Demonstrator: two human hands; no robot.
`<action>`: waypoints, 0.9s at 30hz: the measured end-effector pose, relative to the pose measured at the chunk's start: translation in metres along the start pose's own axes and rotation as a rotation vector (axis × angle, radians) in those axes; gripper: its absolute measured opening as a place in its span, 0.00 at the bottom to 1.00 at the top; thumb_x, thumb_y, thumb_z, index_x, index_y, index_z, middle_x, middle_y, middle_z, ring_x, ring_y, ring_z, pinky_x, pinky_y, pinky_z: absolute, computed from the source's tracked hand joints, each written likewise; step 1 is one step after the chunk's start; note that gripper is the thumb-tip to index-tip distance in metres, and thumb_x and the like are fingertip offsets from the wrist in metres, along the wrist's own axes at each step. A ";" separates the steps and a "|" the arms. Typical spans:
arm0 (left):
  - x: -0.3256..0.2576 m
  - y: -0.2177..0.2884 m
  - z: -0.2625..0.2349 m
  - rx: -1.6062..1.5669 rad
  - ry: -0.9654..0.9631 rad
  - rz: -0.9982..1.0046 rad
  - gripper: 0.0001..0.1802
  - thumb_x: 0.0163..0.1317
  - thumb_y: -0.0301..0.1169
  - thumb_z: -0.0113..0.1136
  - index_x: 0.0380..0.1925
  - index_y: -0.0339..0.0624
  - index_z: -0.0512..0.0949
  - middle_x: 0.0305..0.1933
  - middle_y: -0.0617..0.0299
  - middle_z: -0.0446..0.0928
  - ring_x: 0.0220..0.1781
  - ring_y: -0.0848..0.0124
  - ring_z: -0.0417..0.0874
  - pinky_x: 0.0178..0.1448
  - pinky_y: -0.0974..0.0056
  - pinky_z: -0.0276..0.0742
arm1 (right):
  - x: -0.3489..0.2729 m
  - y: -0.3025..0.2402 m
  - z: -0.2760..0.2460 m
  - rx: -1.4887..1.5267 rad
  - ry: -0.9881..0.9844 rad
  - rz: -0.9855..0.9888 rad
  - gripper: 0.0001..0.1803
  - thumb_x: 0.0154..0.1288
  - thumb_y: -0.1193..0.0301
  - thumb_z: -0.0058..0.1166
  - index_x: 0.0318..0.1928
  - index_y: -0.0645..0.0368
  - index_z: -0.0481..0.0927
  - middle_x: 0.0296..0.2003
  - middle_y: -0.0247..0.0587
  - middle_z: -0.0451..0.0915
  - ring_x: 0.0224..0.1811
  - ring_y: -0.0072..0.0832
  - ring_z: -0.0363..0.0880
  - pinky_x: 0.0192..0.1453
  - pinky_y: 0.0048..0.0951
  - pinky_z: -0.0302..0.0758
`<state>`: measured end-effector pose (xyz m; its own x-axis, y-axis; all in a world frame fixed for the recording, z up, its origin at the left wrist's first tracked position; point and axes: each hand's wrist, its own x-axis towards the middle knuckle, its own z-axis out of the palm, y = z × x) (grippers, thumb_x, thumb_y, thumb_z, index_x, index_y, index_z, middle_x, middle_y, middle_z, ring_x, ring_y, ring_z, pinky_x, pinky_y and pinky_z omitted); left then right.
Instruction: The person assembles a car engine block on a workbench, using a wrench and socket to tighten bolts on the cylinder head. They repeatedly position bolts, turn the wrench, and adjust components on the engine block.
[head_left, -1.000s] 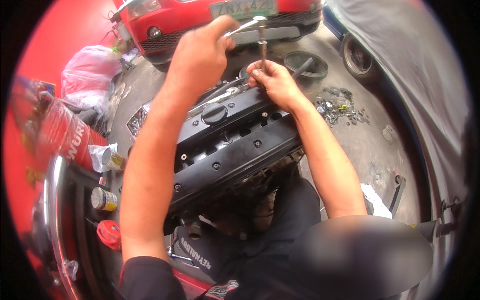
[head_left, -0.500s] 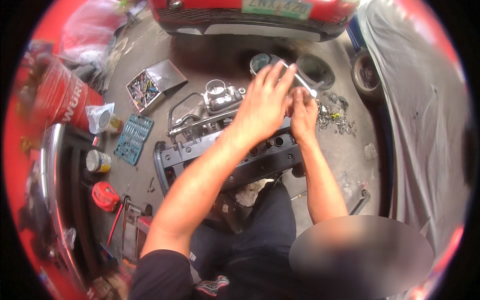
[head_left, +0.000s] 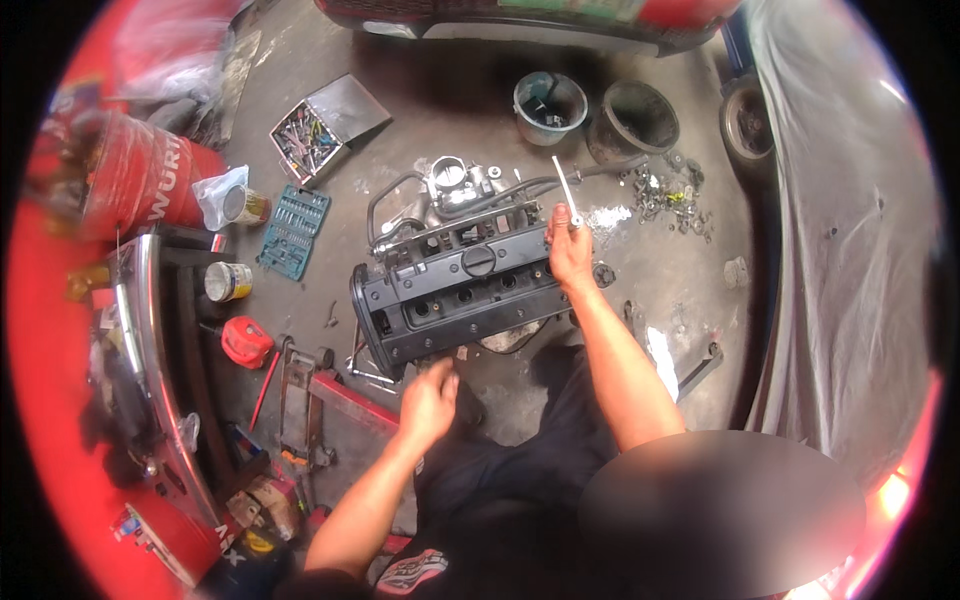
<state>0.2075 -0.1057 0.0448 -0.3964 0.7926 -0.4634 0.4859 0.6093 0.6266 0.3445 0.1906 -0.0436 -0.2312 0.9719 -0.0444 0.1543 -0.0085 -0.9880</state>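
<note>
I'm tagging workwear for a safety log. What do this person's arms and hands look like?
The left hand and right hand are ungloved, and no watch shows on either wrist. The forearms are uncovered; a black sleeve ends near the left elbow. A blurred patch hides any right sleeve.

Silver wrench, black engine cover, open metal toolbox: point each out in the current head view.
Silver wrench (head_left: pixel 564 185), head view: middle of its handle.
Black engine cover (head_left: pixel 487 290), head view: middle of its recessed channel.
Metal toolbox (head_left: pixel 347 107), head view: its open lid.
</note>
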 end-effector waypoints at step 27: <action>0.191 0.281 0.027 -0.235 0.188 -0.129 0.28 0.61 0.17 0.49 0.63 0.38 0.78 0.44 0.55 0.88 0.34 0.69 0.85 0.40 0.61 0.82 | 0.057 -0.011 -0.053 -0.068 -0.956 -0.210 0.17 0.79 0.59 0.50 0.36 0.60 0.79 0.37 0.49 0.81 0.45 0.48 0.82 0.53 0.49 0.71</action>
<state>0.2892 0.2180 0.1156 -0.5904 0.6778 -0.4382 0.2377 0.6649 0.7081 0.3809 0.2588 -0.0274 -0.9362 0.3515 0.0004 0.0691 0.1853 -0.9803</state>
